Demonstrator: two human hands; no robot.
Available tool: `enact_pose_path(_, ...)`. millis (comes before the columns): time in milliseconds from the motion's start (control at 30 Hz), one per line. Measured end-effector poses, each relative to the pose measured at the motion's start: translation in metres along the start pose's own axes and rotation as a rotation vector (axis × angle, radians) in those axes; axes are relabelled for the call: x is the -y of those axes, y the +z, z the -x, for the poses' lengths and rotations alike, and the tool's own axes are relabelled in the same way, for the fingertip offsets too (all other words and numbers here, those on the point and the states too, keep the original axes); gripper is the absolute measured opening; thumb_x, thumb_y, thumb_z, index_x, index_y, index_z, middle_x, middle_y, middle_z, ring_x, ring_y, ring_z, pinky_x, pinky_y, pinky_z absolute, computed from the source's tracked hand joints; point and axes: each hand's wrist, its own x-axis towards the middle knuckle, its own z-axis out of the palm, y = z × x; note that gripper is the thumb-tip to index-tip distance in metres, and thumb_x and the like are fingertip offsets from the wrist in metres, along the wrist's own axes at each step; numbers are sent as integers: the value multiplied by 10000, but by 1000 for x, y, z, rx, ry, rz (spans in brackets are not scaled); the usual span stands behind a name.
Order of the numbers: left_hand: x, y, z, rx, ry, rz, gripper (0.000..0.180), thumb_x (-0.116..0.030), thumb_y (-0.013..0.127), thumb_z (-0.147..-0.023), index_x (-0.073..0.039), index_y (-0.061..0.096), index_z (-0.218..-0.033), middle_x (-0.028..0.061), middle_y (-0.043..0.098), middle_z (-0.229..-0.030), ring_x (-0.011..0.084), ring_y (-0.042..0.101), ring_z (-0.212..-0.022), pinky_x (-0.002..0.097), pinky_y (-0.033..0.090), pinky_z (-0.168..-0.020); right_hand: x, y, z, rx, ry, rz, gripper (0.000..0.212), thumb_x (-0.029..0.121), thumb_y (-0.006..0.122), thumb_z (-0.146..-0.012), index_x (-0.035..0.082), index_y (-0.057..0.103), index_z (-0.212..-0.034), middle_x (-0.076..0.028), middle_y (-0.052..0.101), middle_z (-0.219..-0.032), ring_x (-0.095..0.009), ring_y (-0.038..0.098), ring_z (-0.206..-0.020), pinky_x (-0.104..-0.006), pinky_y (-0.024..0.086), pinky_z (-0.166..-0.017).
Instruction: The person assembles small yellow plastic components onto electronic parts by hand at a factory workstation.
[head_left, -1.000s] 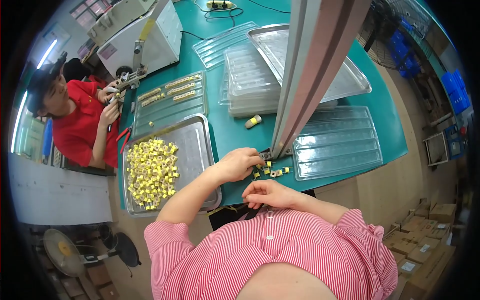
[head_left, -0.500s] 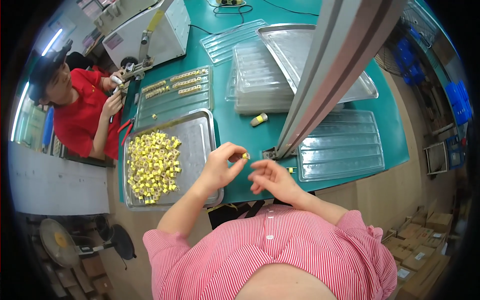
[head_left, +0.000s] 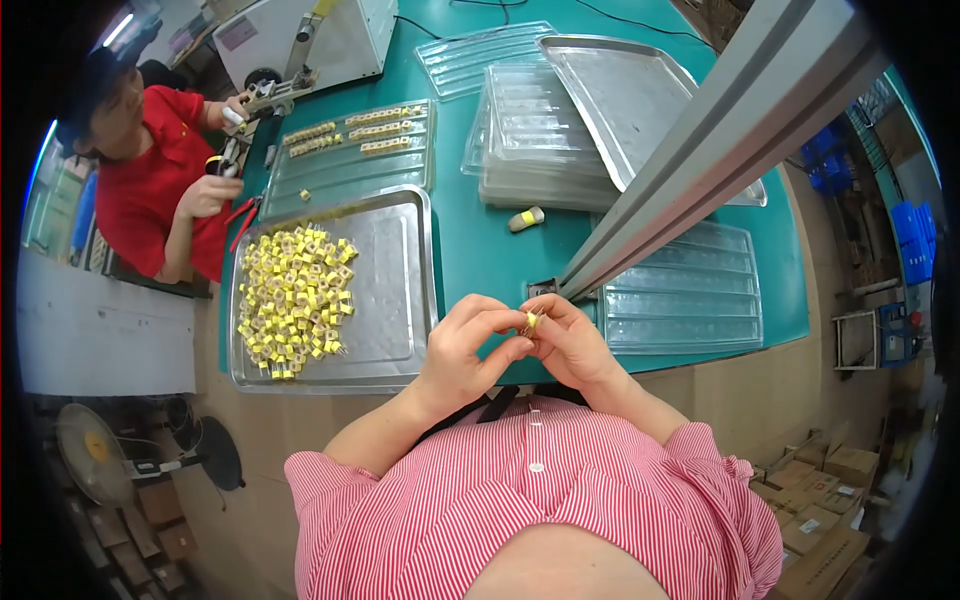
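Note:
My left hand (head_left: 470, 345) and my right hand (head_left: 570, 340) meet near the table's front edge, both pinching one small yellow part (head_left: 530, 321) between the fingertips. To the left lies a metal tray (head_left: 395, 290) with a heap of several small yellow parts (head_left: 295, 300) on its left half. Right of my hands sits a clear ribbed plastic tray (head_left: 685, 300).
A grey metal post (head_left: 700, 165) slants up from the green table (head_left: 470, 240). Behind it: a stack of clear trays (head_left: 535, 140), a second metal tray (head_left: 620, 95), a small yellow-white object (head_left: 526, 218). A person in red (head_left: 150, 190) works at a machine (head_left: 300, 40), beside a clear tray with rows of parts (head_left: 350, 150).
Both hands have lifted off the table edge and come together, and the yellow part held by the left hand is now pinched by both hands.

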Motion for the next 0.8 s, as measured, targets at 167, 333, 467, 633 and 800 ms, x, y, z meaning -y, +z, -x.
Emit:
enact_pose_path(167,1,-1,3,-25,2,24,199,-23,660,-622,-11,571,-800,91,544,-719,175,538,-633,249,442,-553,3,1,1,81,59,-86,163,54,477,-820,23,480,-980,-70,540,-858,-163,559,-755,-287,475,-659)
enact_pose_path(333,5,-1,8,-45,18,61,164,-17,649,-633,-6,572,-778,94,545,-702,175,533,-613,250,437,-541,5,3,2,114,86,-40,105,50,501,-806,28,467,-904,-72,541,-838,-172,561,-716,-289,472,-639)
enact_pose_path(467,4,1,10,-63,5,62,111,-25,625,-664,-16,574,-762,82,547,-703,189,533,-620,263,438,-526,2,1,1,107,43,-2,102,51,512,-800,21,462,-884,-77,542,-816,-170,560,-699,-288,473,-634)
enact_pose_path(633,2,0,10,-47,-19,129,63,-37,590,-716,9,554,-742,99,544,-701,174,516,-623,248,418,-557,6,-3,0,242,-75,154,111,-4,520,-772,-6,467,-869,-83,536,-823,-162,563,-726,-281,481,-655)
enact_pose_path(800,-1,-4,9,78,-292,331,61,-27,545,-750,28,537,-725,78,532,-714,136,494,-662,241,397,-600,12,-3,2,269,-107,344,132,-33,522,-755,-15,478,-878,-76,530,-826,-147,558,-752,-270,484,-674)
